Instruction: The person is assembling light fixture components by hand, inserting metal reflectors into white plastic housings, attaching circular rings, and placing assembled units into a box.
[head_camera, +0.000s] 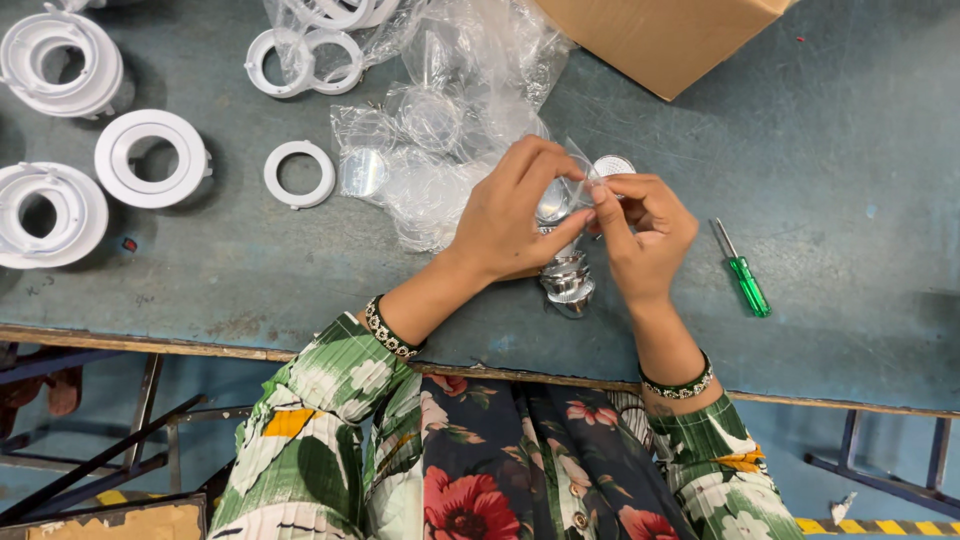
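Left hand pinching clear plastic wrap | right hand pinching same wrap | shiny metal reflector stack resting under both hands on table | green screwdriver lying nearby

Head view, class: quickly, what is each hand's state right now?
Left hand: closed, pinching the small clear plastic bag.
Right hand: closed, pinching the same bag from the other side.
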